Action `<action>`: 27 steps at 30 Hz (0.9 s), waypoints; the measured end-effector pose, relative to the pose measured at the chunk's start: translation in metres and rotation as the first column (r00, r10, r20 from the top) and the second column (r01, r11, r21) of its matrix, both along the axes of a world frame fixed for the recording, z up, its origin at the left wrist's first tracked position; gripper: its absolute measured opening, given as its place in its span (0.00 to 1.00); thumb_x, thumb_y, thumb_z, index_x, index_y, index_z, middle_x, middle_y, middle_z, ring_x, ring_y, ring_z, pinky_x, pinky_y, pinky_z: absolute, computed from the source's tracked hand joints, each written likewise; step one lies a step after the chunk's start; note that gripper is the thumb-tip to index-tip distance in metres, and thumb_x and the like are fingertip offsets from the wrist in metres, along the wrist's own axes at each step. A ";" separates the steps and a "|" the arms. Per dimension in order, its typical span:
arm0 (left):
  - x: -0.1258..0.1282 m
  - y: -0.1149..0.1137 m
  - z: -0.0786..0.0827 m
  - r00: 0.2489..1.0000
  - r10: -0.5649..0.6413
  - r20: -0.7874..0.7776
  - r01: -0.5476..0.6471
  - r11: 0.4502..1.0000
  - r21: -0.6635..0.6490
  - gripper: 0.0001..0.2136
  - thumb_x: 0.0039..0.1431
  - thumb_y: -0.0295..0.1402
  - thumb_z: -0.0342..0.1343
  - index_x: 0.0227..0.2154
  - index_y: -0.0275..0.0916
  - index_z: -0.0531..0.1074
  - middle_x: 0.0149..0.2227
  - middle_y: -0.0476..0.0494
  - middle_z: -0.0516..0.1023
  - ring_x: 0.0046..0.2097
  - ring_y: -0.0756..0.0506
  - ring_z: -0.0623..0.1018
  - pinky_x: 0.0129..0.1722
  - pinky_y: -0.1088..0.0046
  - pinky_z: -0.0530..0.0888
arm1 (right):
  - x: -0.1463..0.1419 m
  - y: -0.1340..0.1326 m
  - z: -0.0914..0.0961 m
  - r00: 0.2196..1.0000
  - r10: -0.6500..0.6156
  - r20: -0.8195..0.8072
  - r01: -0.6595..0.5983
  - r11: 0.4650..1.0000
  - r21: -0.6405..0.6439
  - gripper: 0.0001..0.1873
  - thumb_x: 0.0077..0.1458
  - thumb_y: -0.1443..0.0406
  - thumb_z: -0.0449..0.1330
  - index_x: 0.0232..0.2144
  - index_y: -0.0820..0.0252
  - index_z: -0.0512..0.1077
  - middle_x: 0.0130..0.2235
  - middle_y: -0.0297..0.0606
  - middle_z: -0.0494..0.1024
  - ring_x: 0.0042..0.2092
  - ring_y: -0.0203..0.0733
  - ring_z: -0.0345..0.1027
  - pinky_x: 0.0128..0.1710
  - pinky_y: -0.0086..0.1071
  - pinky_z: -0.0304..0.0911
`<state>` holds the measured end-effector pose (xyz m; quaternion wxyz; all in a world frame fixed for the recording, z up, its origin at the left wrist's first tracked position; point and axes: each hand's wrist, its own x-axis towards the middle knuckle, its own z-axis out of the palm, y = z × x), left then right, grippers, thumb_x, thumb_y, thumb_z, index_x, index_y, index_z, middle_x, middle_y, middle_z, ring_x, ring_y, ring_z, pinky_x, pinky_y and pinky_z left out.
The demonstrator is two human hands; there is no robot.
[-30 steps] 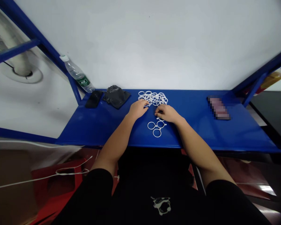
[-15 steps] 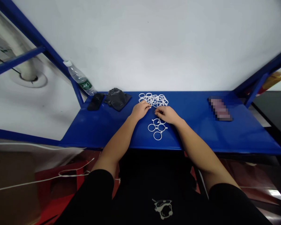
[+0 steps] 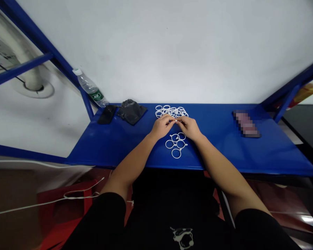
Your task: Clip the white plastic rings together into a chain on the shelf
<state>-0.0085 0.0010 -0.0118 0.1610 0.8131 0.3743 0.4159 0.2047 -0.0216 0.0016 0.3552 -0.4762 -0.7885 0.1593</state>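
Fingertips of my left hand (image 3: 163, 125) and my right hand (image 3: 189, 127) meet at the middle of the blue table. Both are closed in a pinch on a small white ring (image 3: 175, 120), which the fingers mostly hide. Just beyond the hands lies a heap of thin white rings (image 3: 173, 112), overlapping one another. Nearer to me, below the hands, several separate white rings (image 3: 176, 158) lie flat in a loose cluster, each with a small tab on its rim.
The blue table (image 3: 114, 146) backs onto a white wall. At its left stand a plastic bottle (image 3: 96, 94), a black phone (image 3: 107, 114) and a dark pouch (image 3: 131, 111). A pixelated pinkish object (image 3: 246, 124) lies to the right. Blue frame bars rise at both sides.
My hands have come together from a gap, the left moving right, and their fingertips now meet. My right hand has moved off the loose rings, leaving the upper ones in clearer view.
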 end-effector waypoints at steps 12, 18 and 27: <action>-0.003 0.002 0.001 0.990 -0.106 0.098 0.112 0.991 -0.067 0.03 0.73 0.29 0.63 0.41 0.40 0.81 0.43 0.44 0.84 0.37 0.49 0.80 0.41 0.71 0.78 | 0.007 -0.005 0.004 0.992 0.070 0.105 -0.077 0.995 0.067 0.20 0.76 0.52 0.53 0.46 0.53 0.82 0.43 0.45 0.88 0.44 0.50 0.80 0.46 0.40 0.71; -0.003 0.002 0.002 0.960 -0.186 0.207 0.196 0.980 -0.028 0.04 0.71 0.27 0.63 0.38 0.40 0.80 0.38 0.48 0.82 0.34 0.50 0.79 0.36 0.73 0.75 | 0.005 -0.006 0.002 0.991 0.122 0.050 -0.128 0.981 0.143 0.18 0.76 0.53 0.56 0.41 0.54 0.80 0.38 0.42 0.86 0.39 0.47 0.78 0.41 0.38 0.69; -0.025 0.014 0.015 0.987 0.089 0.130 -0.092 0.996 0.017 0.04 0.72 0.31 0.66 0.45 0.40 0.83 0.44 0.44 0.84 0.34 0.50 0.77 0.39 0.71 0.77 | 0.018 -0.006 0.021 0.995 0.078 -0.064 -0.069 0.989 0.132 0.14 0.67 0.58 0.57 0.29 0.53 0.68 0.28 0.35 0.74 0.30 0.42 0.67 0.35 0.37 0.60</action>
